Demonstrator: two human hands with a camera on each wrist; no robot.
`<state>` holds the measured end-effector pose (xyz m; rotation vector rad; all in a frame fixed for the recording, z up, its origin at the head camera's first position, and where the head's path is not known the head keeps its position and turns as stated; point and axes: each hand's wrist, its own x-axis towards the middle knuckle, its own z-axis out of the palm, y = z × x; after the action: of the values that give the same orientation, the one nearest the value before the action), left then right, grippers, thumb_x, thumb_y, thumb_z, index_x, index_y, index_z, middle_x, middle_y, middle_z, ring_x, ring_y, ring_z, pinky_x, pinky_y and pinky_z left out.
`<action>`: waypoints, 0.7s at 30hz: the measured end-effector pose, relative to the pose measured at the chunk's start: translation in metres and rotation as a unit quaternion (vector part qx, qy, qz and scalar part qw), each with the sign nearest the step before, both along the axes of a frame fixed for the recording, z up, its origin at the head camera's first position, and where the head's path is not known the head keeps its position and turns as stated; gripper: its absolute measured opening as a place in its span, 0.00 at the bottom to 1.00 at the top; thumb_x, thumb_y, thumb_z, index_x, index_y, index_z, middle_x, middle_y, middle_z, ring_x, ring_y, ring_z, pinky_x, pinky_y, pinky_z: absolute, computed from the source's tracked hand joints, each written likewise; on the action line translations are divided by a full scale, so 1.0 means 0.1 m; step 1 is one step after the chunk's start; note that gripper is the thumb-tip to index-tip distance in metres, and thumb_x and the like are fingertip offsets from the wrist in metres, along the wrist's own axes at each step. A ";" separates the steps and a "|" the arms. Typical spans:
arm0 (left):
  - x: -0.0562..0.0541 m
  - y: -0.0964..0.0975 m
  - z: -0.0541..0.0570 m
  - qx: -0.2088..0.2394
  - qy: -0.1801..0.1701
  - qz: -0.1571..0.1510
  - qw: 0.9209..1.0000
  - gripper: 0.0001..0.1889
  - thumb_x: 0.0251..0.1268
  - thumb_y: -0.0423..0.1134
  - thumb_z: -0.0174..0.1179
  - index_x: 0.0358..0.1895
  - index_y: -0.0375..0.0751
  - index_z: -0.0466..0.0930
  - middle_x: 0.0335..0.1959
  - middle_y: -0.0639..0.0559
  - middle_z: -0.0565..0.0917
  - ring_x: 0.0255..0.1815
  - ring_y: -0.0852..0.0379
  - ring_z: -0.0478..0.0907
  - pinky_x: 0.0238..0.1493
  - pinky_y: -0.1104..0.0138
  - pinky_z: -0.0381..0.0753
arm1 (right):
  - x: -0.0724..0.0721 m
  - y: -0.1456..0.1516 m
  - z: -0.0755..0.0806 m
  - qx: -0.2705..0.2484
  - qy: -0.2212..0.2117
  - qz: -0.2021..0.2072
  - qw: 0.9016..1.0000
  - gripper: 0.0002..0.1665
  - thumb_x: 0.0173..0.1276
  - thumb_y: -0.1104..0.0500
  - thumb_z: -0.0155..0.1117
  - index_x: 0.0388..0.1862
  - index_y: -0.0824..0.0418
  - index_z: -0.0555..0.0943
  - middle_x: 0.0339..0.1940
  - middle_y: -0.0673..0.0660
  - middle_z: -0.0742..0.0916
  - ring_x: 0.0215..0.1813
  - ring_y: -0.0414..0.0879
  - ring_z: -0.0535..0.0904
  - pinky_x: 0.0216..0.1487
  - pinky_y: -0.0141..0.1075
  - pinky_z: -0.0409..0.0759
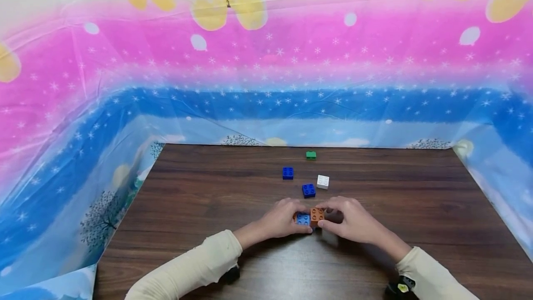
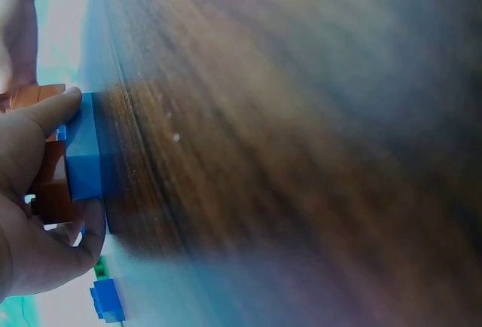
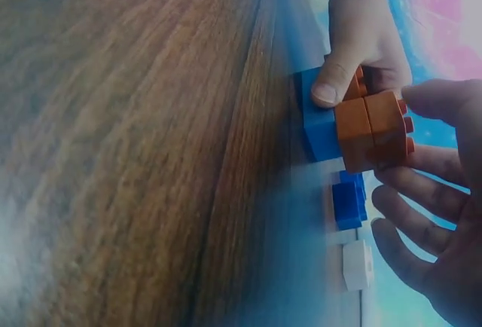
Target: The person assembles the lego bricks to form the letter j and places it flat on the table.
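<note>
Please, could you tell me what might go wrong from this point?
The right hand grips two stacked orange plastic bricks; uneven pressure might leave them crooked on the light blue plastic brick.
The left hand has its thumb close beside that stack; it might get pinched.
The nearer dark blue square plastic brick lies just beyond the fingers and might get knocked.

Snowflake-dotted cloth [image 1: 266,101] behind brown table [image 1: 208,184]

No lettering or numbers can be read

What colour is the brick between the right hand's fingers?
Orange; the brick shows best in the right wrist view.
</note>
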<state>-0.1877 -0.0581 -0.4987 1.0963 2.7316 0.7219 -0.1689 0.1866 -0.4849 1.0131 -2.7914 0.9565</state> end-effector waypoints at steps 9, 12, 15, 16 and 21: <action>-0.02 0.00 -0.01 -0.003 -0.001 -0.002 1.000 0.24 0.61 0.54 0.74 0.56 0.47 0.87 0.49 0.56 0.88 0.42 0.65 0.78 0.44 0.70 0.75 | -0.05 0.07 0.04 -0.027 0.014 -0.003 1.000 0.22 0.72 0.47 0.69 0.58 0.56 0.86 0.51 0.49 0.88 0.45 0.39 0.84 0.41 0.34 0.83; -0.02 0.00 -0.01 -0.003 -0.001 -0.003 1.000 0.24 0.61 0.54 0.74 0.56 0.47 0.87 0.49 0.57 0.88 0.42 0.65 0.78 0.44 0.70 0.75 | -0.09 0.10 0.04 -0.034 0.025 -0.017 0.999 0.20 0.71 0.48 0.70 0.57 0.57 0.87 0.50 0.49 0.88 0.44 0.39 0.84 0.41 0.34 0.83; -0.01 0.00 0.00 -0.001 -0.001 -0.003 1.000 0.24 0.61 0.54 0.74 0.56 0.47 0.87 0.49 0.57 0.88 0.43 0.65 0.79 0.45 0.69 0.76 | -0.15 0.12 0.05 -0.037 0.035 -0.035 0.998 0.20 0.70 0.49 0.71 0.57 0.57 0.87 0.49 0.50 0.89 0.44 0.41 0.84 0.41 0.36 0.83; -0.01 0.00 0.00 -0.002 0.000 -0.003 1.000 0.24 0.61 0.54 0.74 0.56 0.47 0.87 0.49 0.57 0.88 0.44 0.64 0.79 0.46 0.69 0.76 | -0.18 0.12 0.05 -0.037 0.038 -0.041 0.998 0.20 0.70 0.50 0.72 0.56 0.57 0.87 0.49 0.50 0.89 0.44 0.42 0.84 0.41 0.36 0.83; -0.01 0.00 -0.01 -0.005 0.006 -0.001 1.000 0.24 0.60 0.54 0.74 0.57 0.47 0.87 0.51 0.56 0.88 0.47 0.63 0.80 0.49 0.68 0.77 | -0.30 0.14 0.01 -0.043 0.045 -0.066 0.996 0.21 0.66 0.51 0.75 0.55 0.59 0.87 0.48 0.53 0.89 0.45 0.45 0.85 0.42 0.37 0.84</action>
<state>-0.1889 -0.0583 -0.4993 1.1062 2.7409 0.7013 -0.1993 0.2010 -0.4836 0.8277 -2.6788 0.9797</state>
